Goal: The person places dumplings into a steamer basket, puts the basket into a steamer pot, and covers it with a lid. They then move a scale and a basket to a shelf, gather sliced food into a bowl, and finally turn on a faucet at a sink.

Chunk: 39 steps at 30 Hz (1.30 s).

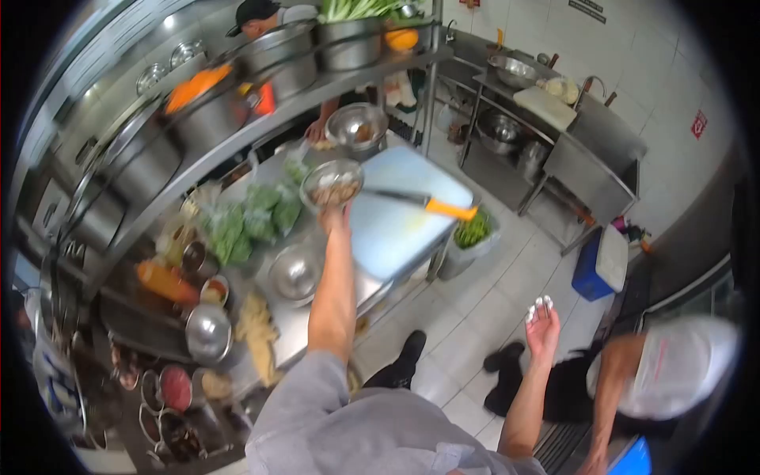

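My left hand (334,219) reaches out over the steel table, closed on the near rim of a metal bowl (310,198). Pieces of what looks like pale meat with a white substance on top lie inside it. Right of that bowl, a knife (447,208) with a yellow handle rests on a bluish-white cutting board (400,233). Held out over the floor, away from the table, is my right hand (542,332). Its palm faces up, the fingers slightly bent and apart, with white stuff on the fingertips and nothing in it.
Leafy greens (253,222) in plastic and another metal bowl (294,273) are on the table. Large pots (348,46) line the shelf above. A co-worker (673,368) bends down at the right, near a blue cooler (599,265). Another person (257,20) stands behind the shelf.
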{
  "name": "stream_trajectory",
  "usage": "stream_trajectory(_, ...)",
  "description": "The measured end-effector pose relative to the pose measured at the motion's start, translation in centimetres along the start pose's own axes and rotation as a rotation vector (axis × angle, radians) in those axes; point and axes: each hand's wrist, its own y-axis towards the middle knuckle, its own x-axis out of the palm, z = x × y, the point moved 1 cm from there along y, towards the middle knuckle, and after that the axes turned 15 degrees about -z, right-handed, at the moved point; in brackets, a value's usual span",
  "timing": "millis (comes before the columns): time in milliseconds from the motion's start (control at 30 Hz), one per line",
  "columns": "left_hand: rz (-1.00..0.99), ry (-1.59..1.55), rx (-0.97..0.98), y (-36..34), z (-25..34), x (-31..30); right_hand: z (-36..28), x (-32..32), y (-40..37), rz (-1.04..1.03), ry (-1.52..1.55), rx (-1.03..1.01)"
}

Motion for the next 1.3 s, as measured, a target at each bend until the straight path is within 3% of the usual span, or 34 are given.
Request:
stream_trajectory(67,0.082,-0.024,-0.034,2.8,-2.0,0.4,-2.1,-1.2,4.9,0.021,-0.006,-0.036)
stream_trajectory(133,-0.064,-0.057,0.062,4.3,-5.0,-1.5,-5.1,-3.4,7.9,0.056,0.02,-0.087)
stream_trajectory(200,0.14,-0.143,-0.083,-0.2,-4.8,2.9,-8.4,-6.0,10.1,0.146,0.044,-0.178)
stream_trajectory(300,-0.134,-0.149,-0.398,-7.8,-8.4,6.8,-11.1,-10.6,11.9,0.275,0.125,-0.322)
stream_trajectory(367,-0.547,0.173,-0.762,-13.0,-10.1,15.2,-13.9,-14.4,12.9,0.355,0.139,-0.383)
stream_trajectory(433,-0.768,0.315,-0.889,-15.7,-13.9,22.2,-17.7,-18.4,16.1,0.305,0.166,-0.467)
stream_trajectory(467,-0.771,0.314,-0.885,-15.2,-16.0,24.2,-19.7,-19.8,18.1,0.321,0.201,-0.491)
stream_trajectory(533,-1.137,0.525,-0.936,-15.4,-19.5,27.7,-23.4,-22.6,22.5,0.298,0.206,-0.51)
stream_trajectory(633,-1.091,0.67,-0.911,-13.8,-24.2,30.9,-30.1,-23.7,33.1,0.311,0.241,-0.555)
stream_trajectory(700,-1.061,0.683,-0.885,-13.2,-26.7,32.9,-34.1,-23.1,40.5,0.14,0.116,-0.502)
stream_trajectory(767,-0.867,0.801,-0.961,-12.9,-29.2,33.1,-37.1,-20.5,47.4,0.118,0.132,-0.479)
stream_trajectory(833,-0.814,0.812,-1.012,-12.7,-31.6,34.2,-39.7,-19.9,54.2,0.004,0.105,-0.447)
stream_trajectory(1033,-0.695,0.772,-1.139,-9.2,-42.0,37.2,-45.9,-18.2,72.8,-0.084,0.151,-0.372)
stream_trajectory(1133,-0.605,0.825,-1.093,-5.7,-48.5,40.2,-48.8,-20.1,81.1,-0.124,0.125,-0.366)
stream_trajectory(1167,-0.681,0.838,-1.048,-4.4,-50.6,41.0,-49.7,-21.3,82.6,-0.175,0.095,-0.319)
stream_trajectory(1300,-0.654,0.903,-0.932,0.1,-57.6,45.1,-53.9,-22.4,91.9,-0.029,-0.114,-0.147)
